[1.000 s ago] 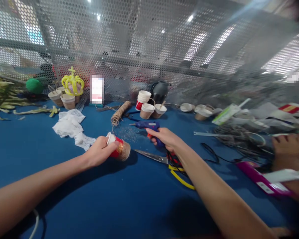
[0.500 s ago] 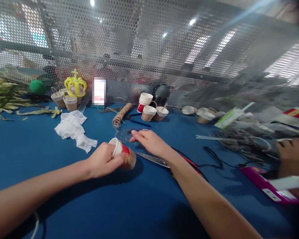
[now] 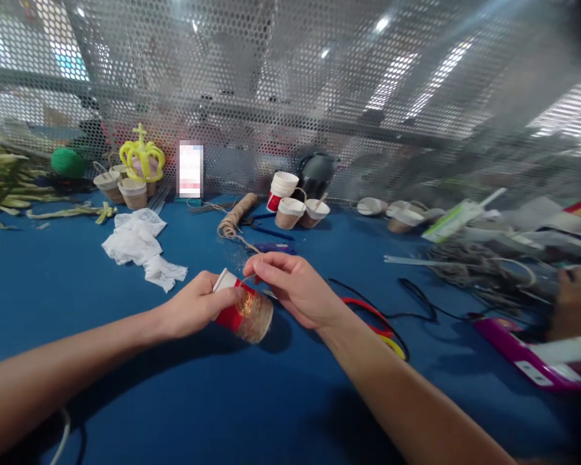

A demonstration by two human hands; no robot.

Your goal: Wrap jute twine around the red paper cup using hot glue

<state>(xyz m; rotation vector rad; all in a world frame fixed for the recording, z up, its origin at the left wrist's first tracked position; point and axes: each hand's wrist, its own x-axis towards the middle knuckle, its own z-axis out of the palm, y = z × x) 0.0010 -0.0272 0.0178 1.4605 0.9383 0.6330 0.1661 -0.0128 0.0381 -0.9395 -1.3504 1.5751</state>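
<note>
My left hand (image 3: 188,307) is closed round a red and white paper cup (image 3: 230,316), thumb along its side. The cup lies tilted, its white rim toward the upper left, and brown twine is wrapped round its lower part. Just right of it, my right hand (image 3: 295,287) pinches the twine (image 3: 250,278) between thumb and fingertips. That strand runs back toward a twine roll (image 3: 242,212) lying on the blue table (image 3: 213,394). Under my right hand and wrist lie scissors with red and yellow handles (image 3: 368,310), their blades mostly hidden.
White cloth (image 3: 138,236) lies at left. Small twine-wrapped cups (image 3: 290,213) stand before the mesh panel (image 3: 223,77), near a dark kettle (image 3: 319,174). A purple power strip (image 3: 508,352), black cable and another person's hand (image 3: 574,297) are at right.
My left hand has turned the cup so its twine-wrapped end faces more toward me. My right hand has come lower, with the twine now visible at its fingertips. The view has shifted slightly.
</note>
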